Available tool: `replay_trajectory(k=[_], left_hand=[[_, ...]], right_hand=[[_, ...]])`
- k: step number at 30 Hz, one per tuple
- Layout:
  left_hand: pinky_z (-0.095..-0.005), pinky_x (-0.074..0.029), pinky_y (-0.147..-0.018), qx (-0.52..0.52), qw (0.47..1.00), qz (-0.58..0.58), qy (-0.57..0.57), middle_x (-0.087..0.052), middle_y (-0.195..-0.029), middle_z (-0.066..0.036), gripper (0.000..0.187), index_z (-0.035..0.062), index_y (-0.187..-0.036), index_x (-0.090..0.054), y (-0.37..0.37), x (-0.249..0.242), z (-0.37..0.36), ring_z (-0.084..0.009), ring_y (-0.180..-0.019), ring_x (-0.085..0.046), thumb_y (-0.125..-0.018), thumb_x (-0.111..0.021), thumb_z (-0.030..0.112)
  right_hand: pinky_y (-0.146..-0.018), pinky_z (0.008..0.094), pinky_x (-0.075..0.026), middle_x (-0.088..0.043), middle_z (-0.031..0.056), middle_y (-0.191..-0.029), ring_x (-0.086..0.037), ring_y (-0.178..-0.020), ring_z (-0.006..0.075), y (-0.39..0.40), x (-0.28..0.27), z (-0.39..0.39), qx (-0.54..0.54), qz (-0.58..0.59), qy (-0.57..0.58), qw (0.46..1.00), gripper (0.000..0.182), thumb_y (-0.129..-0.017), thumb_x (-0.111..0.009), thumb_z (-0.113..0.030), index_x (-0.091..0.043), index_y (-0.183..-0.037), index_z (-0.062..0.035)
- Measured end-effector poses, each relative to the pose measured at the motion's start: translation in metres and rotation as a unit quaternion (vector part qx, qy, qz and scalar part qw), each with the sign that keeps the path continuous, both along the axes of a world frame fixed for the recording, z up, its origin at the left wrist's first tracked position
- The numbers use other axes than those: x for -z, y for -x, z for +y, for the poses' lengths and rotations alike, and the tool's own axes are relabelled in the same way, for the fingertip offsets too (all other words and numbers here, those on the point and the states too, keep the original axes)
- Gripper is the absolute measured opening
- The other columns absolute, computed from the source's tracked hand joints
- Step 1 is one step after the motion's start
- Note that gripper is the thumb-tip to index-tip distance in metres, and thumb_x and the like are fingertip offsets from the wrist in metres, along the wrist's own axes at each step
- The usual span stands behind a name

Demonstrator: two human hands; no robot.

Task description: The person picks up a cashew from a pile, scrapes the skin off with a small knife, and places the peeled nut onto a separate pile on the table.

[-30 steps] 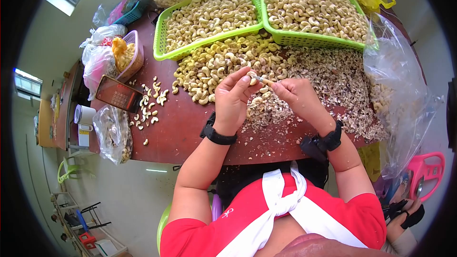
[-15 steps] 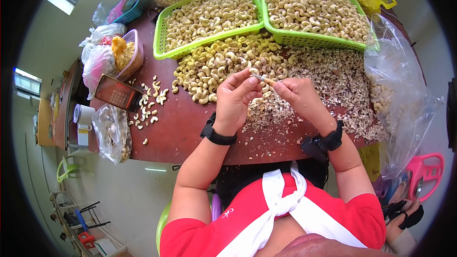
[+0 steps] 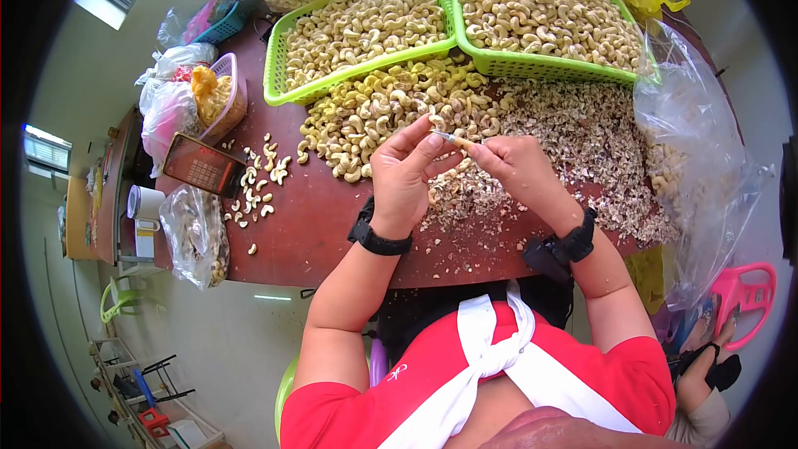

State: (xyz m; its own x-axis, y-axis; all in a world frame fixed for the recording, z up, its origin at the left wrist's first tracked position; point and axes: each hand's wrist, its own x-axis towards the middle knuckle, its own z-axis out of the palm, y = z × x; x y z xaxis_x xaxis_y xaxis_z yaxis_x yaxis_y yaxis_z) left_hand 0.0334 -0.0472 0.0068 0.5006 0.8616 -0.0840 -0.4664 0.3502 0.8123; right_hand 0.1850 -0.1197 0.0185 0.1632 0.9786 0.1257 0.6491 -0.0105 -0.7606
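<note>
Toward twelve o'clock, our left hand pinches one cashew; our right hand grips one knife. Beyond stand two green baskets. Our shirt's lettering is unclear.

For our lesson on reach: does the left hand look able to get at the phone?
Probably yes: between the left hand and the phone seem to lie only low piled cashews and bare table, though the fingers appear busy with a single nut.

white lettering on the red shirt and marks on the phone cannot be read clearly.
</note>
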Motion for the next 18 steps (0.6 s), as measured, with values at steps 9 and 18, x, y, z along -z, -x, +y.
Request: replay_trajectory(k=[9, 18], left_hand=[[-0.0367, -0.055, -0.07, -0.007, 0.999, -0.008, 0.048, -0.057, -0.083, -0.012, 0.018, -0.0045, -0.096, -0.046, 0.0001, 0.0016, 0.0008, -0.0237, -0.077, -0.061, -0.079, -0.051, -0.002], [-0.0385, -0.052, -0.076, 0.032, 0.992, -0.073, 0.099, -0.058, -0.078, -0.011, 0.012, -0.003, -0.089, -0.051, 0.0055, 0.0071, 0.0066, -0.0247, -0.078, -0.061, -0.08, -0.045, -0.001]], right_hand=[[-0.048, 0.0369, -0.04, -0.052, 0.016, -0.056, -0.052, -0.051, 0.03, 0.002, 0.0022, 0.0009, -0.002, 0.006, -0.001, 1.0, 0.036, -0.082, -0.051, -0.031, -0.058, -0.064, -0.0003], [-0.048, 0.0362, -0.039, -0.05, 0.0157, -0.054, -0.051, -0.049, 0.0287, 0.003, 0.0041, 0.0018, -0.001, 0.021, 0.013, 1.0, 0.038, -0.082, -0.052, -0.031, -0.056, -0.062, 0.0013]])
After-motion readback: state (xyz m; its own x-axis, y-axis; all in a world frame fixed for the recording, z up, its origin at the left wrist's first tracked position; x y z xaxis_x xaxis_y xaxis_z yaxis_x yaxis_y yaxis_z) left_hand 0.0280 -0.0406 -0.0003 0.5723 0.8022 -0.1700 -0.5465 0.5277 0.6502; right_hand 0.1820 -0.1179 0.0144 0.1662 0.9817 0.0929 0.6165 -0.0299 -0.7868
